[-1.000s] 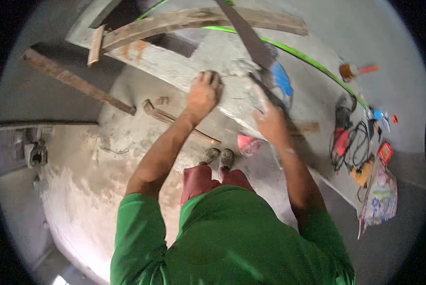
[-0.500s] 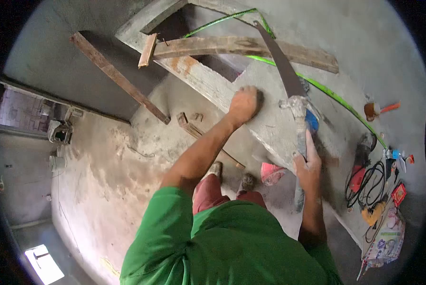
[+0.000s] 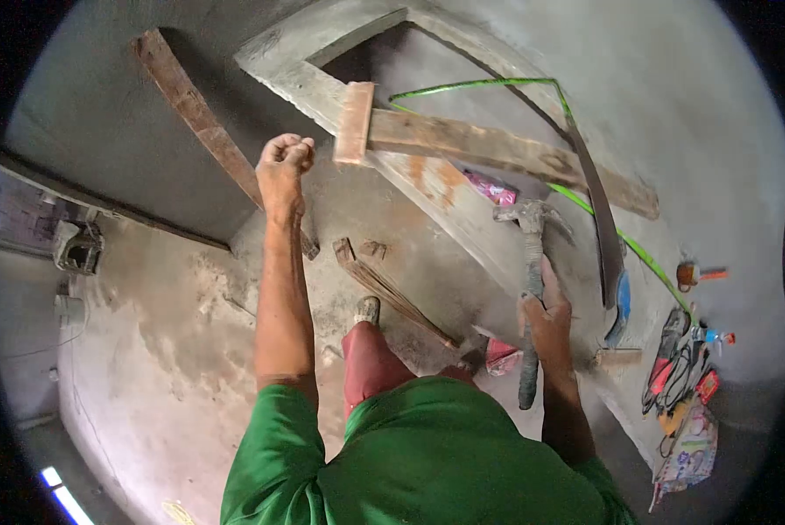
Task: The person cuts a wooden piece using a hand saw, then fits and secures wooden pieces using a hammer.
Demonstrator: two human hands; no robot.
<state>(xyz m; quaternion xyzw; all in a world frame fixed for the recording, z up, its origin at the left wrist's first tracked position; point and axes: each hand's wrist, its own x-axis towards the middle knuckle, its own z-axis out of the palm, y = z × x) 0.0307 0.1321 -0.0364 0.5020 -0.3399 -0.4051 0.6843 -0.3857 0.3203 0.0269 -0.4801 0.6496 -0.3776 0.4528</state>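
My right hand (image 3: 546, 306) is wrapped around the dark, taped handle of a claw hammer (image 3: 532, 249), its metal head pointing away from me. My left hand (image 3: 286, 175) is raised with curled fingers pressed together; whatever they may hold is too small to make out. Just right of it, a short wooden piece (image 3: 354, 122) sits crosswise at the end of a long wooden board (image 3: 480, 147), apart from the hand. That board lies across the concrete slab (image 3: 480, 236) and its opening. A handsaw (image 3: 595, 210) with a blue handle rests on the slab, right of the hammer.
A green strap (image 3: 642, 254) runs over the slab. At right lie a red power tool (image 3: 664, 363) with a black cord and a printed bag (image 3: 686, 451). A plank (image 3: 196, 114) leans at left. Wood strips (image 3: 392, 293) and a red container (image 3: 502, 357) are near my feet.
My left hand has lifted off the slab and moved left, past the short wooden piece. My right hand still grips the hammer, which has shifted slightly left, away from the saw.
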